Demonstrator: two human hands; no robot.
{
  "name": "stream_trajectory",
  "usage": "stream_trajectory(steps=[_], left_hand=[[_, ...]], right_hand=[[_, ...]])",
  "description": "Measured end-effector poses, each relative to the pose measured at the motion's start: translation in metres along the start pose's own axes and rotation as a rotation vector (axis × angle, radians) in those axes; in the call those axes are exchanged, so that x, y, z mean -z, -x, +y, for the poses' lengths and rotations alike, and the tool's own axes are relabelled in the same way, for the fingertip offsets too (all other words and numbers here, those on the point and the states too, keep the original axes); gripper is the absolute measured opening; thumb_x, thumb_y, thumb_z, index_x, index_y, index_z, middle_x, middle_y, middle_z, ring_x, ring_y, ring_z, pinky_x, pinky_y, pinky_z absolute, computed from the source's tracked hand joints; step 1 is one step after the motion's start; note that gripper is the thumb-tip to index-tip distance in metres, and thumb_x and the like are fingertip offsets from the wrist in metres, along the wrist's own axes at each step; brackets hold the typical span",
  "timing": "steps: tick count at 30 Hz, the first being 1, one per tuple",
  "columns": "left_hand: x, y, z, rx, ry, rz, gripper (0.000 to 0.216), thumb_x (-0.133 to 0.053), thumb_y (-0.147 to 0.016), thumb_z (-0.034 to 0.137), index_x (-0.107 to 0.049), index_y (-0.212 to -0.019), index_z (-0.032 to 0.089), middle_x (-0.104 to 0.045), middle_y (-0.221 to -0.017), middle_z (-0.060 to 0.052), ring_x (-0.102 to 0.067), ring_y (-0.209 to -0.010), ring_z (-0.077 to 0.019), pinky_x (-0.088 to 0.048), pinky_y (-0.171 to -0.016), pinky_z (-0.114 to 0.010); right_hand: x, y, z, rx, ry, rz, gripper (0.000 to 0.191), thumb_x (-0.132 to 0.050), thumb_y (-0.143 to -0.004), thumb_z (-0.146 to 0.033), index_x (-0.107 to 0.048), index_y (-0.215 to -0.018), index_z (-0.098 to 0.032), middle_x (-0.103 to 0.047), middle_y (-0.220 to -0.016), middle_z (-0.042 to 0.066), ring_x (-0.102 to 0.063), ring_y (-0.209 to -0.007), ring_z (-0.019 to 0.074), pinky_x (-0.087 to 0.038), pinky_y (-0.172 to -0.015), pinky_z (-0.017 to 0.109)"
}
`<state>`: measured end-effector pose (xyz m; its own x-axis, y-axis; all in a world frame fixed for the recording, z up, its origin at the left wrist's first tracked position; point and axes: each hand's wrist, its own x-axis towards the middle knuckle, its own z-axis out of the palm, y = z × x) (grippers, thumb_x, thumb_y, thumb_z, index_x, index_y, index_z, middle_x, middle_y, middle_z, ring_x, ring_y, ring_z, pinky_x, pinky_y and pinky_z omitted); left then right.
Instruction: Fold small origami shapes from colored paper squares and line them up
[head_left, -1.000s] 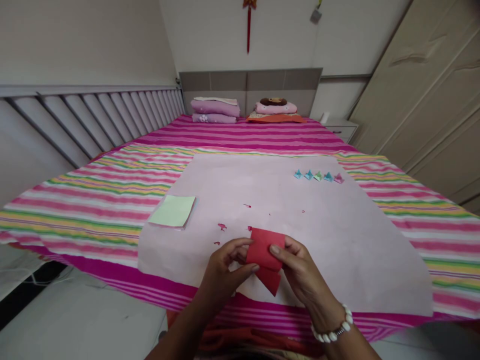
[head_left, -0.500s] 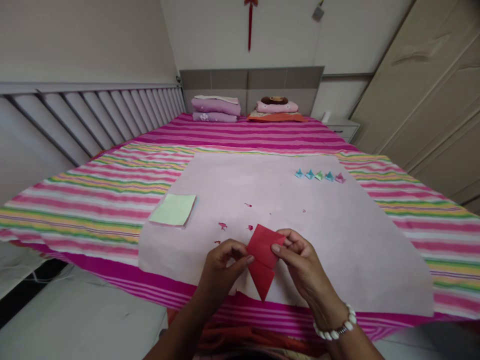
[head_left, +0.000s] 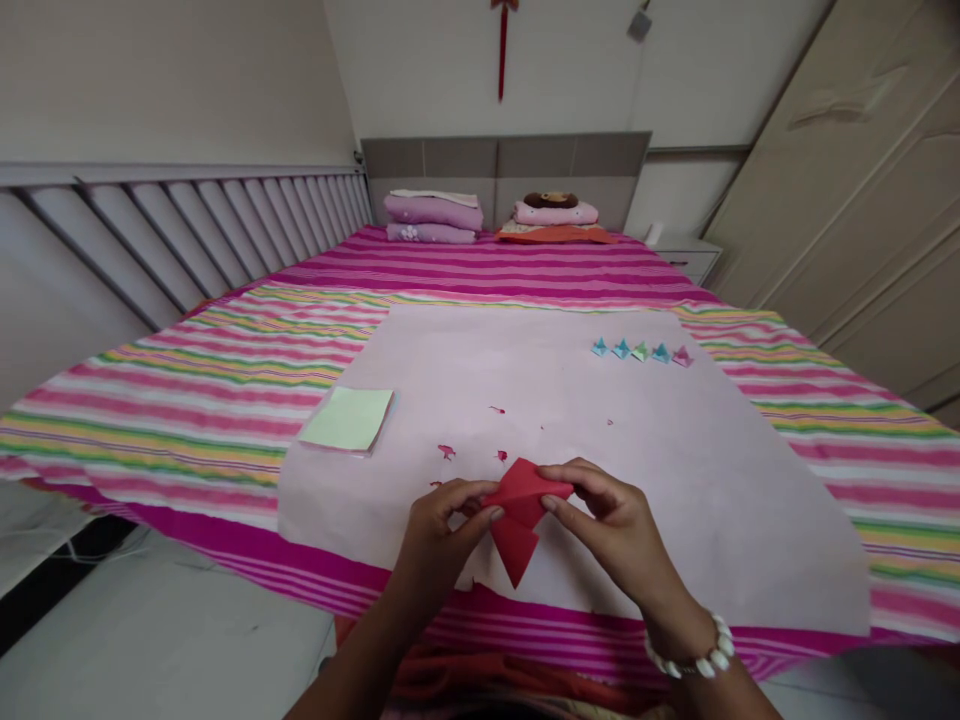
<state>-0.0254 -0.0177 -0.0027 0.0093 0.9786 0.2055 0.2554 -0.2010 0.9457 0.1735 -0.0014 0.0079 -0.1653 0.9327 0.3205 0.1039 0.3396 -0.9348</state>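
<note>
A folded piece of red origami paper [head_left: 517, 545] is held up between my two hands, just above the near part of the white sheet [head_left: 712, 500]. Its lower end comes to a point, and its upper part bends along a crease. My left hand [head_left: 454, 520] pinches its left corner between thumb and fingers. On the opposite corner, my right hand [head_left: 600, 505] grips with the thumb below and the fingers above; a white beaded bracelet circles that wrist. Small torn red scraps [head_left: 446, 452] lie on the sheet just beyond my hands.
To the left rests a stack of square paper [head_left: 349, 420], pale green on top. Several small folded paper figures [head_left: 640, 351] in blue, green and pink stand in a row at the far right. The striped bed [head_left: 187, 410] lies beneath, with folded bedding [head_left: 433, 212] at its head.
The red paper has gone from nearly flat to bent across its upper part, its tip swinging slightly left. My right hand has shifted its grip, fingers now over the right corner.
</note>
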Motion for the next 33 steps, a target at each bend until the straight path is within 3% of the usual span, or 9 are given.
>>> stream_trajectory(steps=[4, 8, 12, 14, 16, 19, 25, 29, 33], left_hand=[[0.001, -0.003, -0.003, -0.022, -0.024, -0.020, 0.012, -0.068, -0.073, 0.019, -0.074, -0.084, 0.020, -0.070, -0.078, -0.003, -0.060, -0.070, -0.0148, -0.048, -0.066, -0.025], [-0.001, -0.003, -0.005, 0.037, 0.030, -0.038, 0.003, -0.068, -0.072, 0.020, -0.070, -0.072, 0.018, -0.065, -0.071, -0.002, -0.058, -0.067, -0.0143, -0.045, -0.063, -0.024], [-0.005, -0.003, -0.006, 0.186, 0.153, -0.091, 0.011, -0.069, -0.071, 0.025, -0.064, -0.066, 0.016, -0.059, -0.063, 0.001, -0.053, -0.060, -0.0121, -0.041, -0.057, -0.023], [-0.007, -0.004, -0.008, 0.249, 0.229, -0.108, 0.013, -0.068, -0.070, 0.027, -0.062, -0.065, 0.016, -0.058, -0.060, 0.002, -0.051, -0.058, -0.0116, -0.040, -0.055, -0.022], [-0.009, -0.004, -0.008, 0.302, 0.290, -0.103, 0.015, -0.068, -0.069, 0.028, -0.061, -0.064, 0.016, -0.059, -0.058, 0.002, -0.052, -0.057, -0.0116, -0.041, -0.055, -0.023], [-0.012, -0.004, -0.007, 0.353, 0.332, -0.073, 0.017, -0.068, -0.068, 0.030, -0.061, -0.063, 0.016, -0.058, -0.055, 0.003, -0.052, -0.056, -0.0115, -0.042, -0.057, -0.023], [-0.014, -0.001, -0.010, 0.382, 0.351, -0.049, 0.020, -0.068, -0.071, 0.033, -0.061, -0.064, 0.016, -0.058, -0.054, 0.003, -0.051, -0.056, -0.0113, -0.041, -0.059, -0.024], [-0.013, 0.000, -0.016, 0.386, 0.357, -0.068, 0.021, -0.070, -0.070, 0.034, -0.061, -0.064, 0.016, -0.059, -0.055, 0.003, -0.050, -0.056, -0.0113, -0.040, -0.058, -0.024], [-0.010, -0.002, -0.013, 0.337, 0.369, -0.159, 0.018, -0.072, -0.067, 0.032, -0.067, -0.069, 0.015, -0.063, -0.063, 0.001, -0.054, -0.061, -0.0131, -0.042, -0.062, -0.026]], right_hand=[[0.001, 0.000, -0.003, 0.077, 0.192, -0.018, 0.009, -0.065, -0.082, -0.021, -0.070, -0.089, -0.023, -0.063, -0.079, 0.002, -0.057, -0.071, 0.0173, -0.045, -0.066, 0.032], [0.003, -0.002, -0.005, 0.066, 0.212, -0.042, 0.008, -0.063, -0.082, -0.021, -0.068, -0.076, -0.022, -0.058, -0.077, 0.002, -0.056, -0.074, 0.0180, -0.045, -0.068, 0.032], [0.000, -0.004, -0.002, -0.079, -0.078, -0.044, 0.010, -0.066, -0.080, -0.026, -0.065, -0.071, -0.021, -0.064, -0.102, 0.006, -0.057, -0.098, 0.0217, -0.043, -0.085, 0.034], [-0.006, -0.002, 0.003, -0.207, -0.306, -0.053, 0.010, -0.067, -0.080, -0.032, -0.064, -0.079, -0.022, -0.067, -0.099, 0.005, -0.060, -0.092, 0.0201, -0.046, -0.081, 0.032], [-0.014, 0.001, 0.006, -0.297, -0.481, -0.066, 0.024, -0.075, -0.073, -0.034, -0.065, -0.091, -0.022, -0.069, -0.087, 0.003, -0.062, -0.078, 0.0171, -0.048, -0.072, 0.029], [-0.027, 0.007, 0.009, -0.355, -0.588, -0.096, 0.040, -0.084, -0.060, -0.026, -0.065, -0.094, -0.021, -0.069, -0.079, 0.000, -0.062, -0.068, 0.0153, -0.050, -0.065, 0.027], [-0.033, 0.008, 0.011, -0.413, -0.528, -0.006, 0.020, -0.082, -0.063, -0.030, -0.070, -0.074, -0.018, -0.071, -0.069, 0.002, -0.062, -0.063, 0.0152, -0.050, -0.065, 0.029], [-0.030, 0.007, 0.011, -0.456, -0.435, 0.043, 0.024, -0.082, -0.062, -0.037, -0.068, -0.064, -0.017, -0.066, -0.061, 0.000, -0.055, -0.053, 0.0123, -0.045, -0.054, 0.026], [-0.031, 0.008, 0.012, -0.486, -0.362, -0.033, 0.026, -0.080, -0.063, -0.039, -0.068, -0.065, -0.017, -0.059, -0.055, -0.003, -0.047, -0.050, 0.0099, -0.037, -0.050, 0.024]])
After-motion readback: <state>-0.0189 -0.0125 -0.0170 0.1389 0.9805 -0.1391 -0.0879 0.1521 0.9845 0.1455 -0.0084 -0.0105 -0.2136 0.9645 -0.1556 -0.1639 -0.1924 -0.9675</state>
